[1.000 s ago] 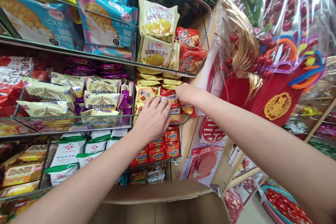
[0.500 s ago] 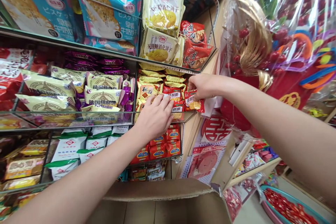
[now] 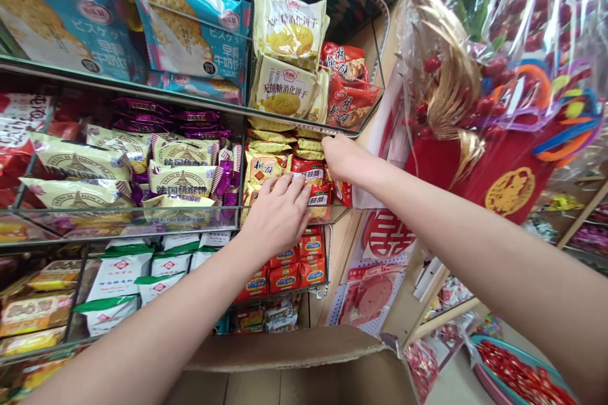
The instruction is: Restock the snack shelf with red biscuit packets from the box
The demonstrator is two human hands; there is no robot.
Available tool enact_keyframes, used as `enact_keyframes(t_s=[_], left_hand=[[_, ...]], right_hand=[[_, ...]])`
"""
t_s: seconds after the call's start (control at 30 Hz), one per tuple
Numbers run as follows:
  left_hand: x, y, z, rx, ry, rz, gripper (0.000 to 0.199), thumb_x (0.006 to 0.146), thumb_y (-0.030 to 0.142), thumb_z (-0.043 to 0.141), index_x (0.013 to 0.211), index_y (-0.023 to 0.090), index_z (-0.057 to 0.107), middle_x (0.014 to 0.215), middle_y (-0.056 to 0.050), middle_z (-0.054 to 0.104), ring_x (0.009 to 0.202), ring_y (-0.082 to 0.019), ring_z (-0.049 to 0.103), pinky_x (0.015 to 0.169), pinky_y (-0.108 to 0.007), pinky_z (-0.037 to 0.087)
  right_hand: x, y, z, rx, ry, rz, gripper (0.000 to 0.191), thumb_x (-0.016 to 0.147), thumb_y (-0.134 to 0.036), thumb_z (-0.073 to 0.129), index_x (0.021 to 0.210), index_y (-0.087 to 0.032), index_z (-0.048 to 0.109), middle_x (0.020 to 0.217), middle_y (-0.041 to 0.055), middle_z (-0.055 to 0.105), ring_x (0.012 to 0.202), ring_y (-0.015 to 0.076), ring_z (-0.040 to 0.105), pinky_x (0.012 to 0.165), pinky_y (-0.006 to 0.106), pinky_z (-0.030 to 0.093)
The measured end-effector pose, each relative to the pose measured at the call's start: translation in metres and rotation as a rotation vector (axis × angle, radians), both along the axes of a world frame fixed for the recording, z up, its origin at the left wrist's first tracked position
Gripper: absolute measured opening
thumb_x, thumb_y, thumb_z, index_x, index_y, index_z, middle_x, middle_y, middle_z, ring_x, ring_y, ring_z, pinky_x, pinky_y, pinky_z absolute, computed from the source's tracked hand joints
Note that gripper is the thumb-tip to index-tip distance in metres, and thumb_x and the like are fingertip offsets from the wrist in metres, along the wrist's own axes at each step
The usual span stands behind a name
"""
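My left hand (image 3: 279,216) lies flat, fingers spread, on red and yellow snack packets (image 3: 310,172) at the right end of the middle wire shelf (image 3: 228,226). My right hand (image 3: 342,159) reaches into the same compartment from the right, closed on a small red snack packet (image 3: 342,192) whose lower part shows below the hand. Yellow packets (image 3: 278,137) are stacked just behind both hands.
Above is a shelf with blue biscuit bags (image 3: 187,31), cream bags (image 3: 287,28) and red bags (image 3: 348,85). Cream and purple packets (image 3: 180,164) fill the left. An open cardboard box (image 3: 294,361) stands below. A cellophane-wrapped red gift basket (image 3: 494,95) hangs close on the right.
My right hand, which held the red packet out at the shelf's right edge, has pushed it left into the compartment. My left hand has stayed pressed on the packets.
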State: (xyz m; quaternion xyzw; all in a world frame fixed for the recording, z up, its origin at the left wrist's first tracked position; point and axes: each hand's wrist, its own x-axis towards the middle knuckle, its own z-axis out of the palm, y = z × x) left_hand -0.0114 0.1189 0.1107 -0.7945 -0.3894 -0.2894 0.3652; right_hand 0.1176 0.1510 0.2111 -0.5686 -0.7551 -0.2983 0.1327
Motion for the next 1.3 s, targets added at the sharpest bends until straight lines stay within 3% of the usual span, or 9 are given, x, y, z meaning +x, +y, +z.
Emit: enact_keyframes(t_s=[0.13,0.27,0.37,0.57,0.73,0.97,1.13,1.23,1.3], left_hand=[[0.0,0.0,0.0,0.0,-0.001,0.001,0.044,0.082,0.031,0.038,0.119,0.01,0.043,0.126,-0.013,0.045,0.115,-0.029,0.036,0.093,-0.044,0.028],[-0.001,0.0,0.0,-0.002,-0.001,-0.002,0.043,0.082,0.031,0.039,0.119,0.01,0.043,0.125,-0.013,0.046,0.115,-0.029,0.036,0.094,-0.044,0.028],[-0.001,0.0,0.0,-0.001,0.001,-0.001,0.043,0.082,0.03,0.039,0.119,0.01,0.043,0.125,-0.012,0.046,0.115,-0.028,0.037,0.093,-0.043,0.029],[0.0,-0.001,0.001,0.004,0.009,0.009,0.043,0.082,0.03,0.039,0.119,0.009,0.043,0.126,-0.013,0.045,0.114,-0.029,0.037,0.092,-0.044,0.029],[0.0,-0.001,0.001,0.007,0.012,0.019,0.043,0.082,0.03,0.038,0.12,0.01,0.042,0.125,-0.013,0.046,0.114,-0.029,0.037,0.092,-0.044,0.03],[-0.001,0.0,0.001,-0.002,0.025,0.016,0.043,0.083,0.032,0.037,0.119,0.009,0.042,0.125,-0.013,0.045,0.113,-0.029,0.038,0.091,-0.043,0.03],[0.0,0.0,0.001,0.0,0.025,0.013,0.043,0.082,0.031,0.038,0.119,0.009,0.042,0.126,-0.014,0.045,0.113,-0.029,0.037,0.091,-0.044,0.029],[0.0,0.0,0.001,0.0,0.023,0.014,0.044,0.082,0.031,0.038,0.119,0.009,0.042,0.125,-0.013,0.045,0.112,-0.029,0.038,0.091,-0.044,0.03],[0.0,0.0,0.0,0.002,0.019,0.015,0.044,0.082,0.031,0.038,0.12,0.01,0.042,0.125,-0.013,0.045,0.112,-0.028,0.038,0.091,-0.043,0.03]], right_hand=[[0.015,-0.004,-0.006,0.073,-0.07,0.029,0.027,0.077,-0.004,0.036,0.095,-0.005,0.056,0.095,0.0164,0.054,0.082,0.019,0.055,0.069,0.027,0.042],[0.028,-0.012,-0.002,-0.137,-0.212,0.052,0.028,0.067,-0.032,0.062,0.086,-0.01,0.063,0.093,0.0114,0.055,0.086,0.0201,0.053,0.074,0.026,0.042],[0.032,-0.014,0.002,-0.222,-0.291,0.053,0.04,0.056,-0.032,0.072,0.09,-0.013,0.063,0.095,0.0085,0.055,0.089,0.0198,0.053,0.076,0.025,0.042],[0.031,-0.005,-0.006,-0.095,-0.323,0.085,0.032,0.06,-0.026,0.069,0.086,-0.009,0.063,0.093,0.0129,0.052,0.084,0.0225,0.052,0.07,0.028,0.042],[0.039,-0.014,-0.011,0.002,-0.317,0.077,0.047,0.051,-0.039,0.073,0.086,-0.011,0.063,0.101,0.0134,0.048,0.093,0.0282,0.044,0.073,0.033,0.04],[0.046,-0.004,-0.019,-0.013,-0.426,0.139,0.017,0.072,-0.025,0.056,0.081,-0.01,0.061,0.089,0.0125,0.055,0.085,0.0232,0.046,0.075,0.033,0.036],[0.044,-0.004,-0.022,-0.011,-0.476,0.187,0.018,0.072,-0.021,0.056,0.083,-0.008,0.06,0.09,0.0145,0.054,0.084,0.0232,0.048,0.074,0.033,0.036],[0.049,-0.007,-0.021,0.044,-0.385,0.205,0.029,0.068,-0.019,0.061,0.095,-0.01,0.055,0.098,0.0135,0.051,0.086,0.0217,0.048,0.072,0.029,0.038],[0.053,-0.006,-0.021,0.079,-0.364,0.198,0.025,0.07,-0.017,0.058,0.095,-0.011,0.055,0.094,0.0114,0.051,0.084,0.0214,0.049,0.07,0.029,0.038]])
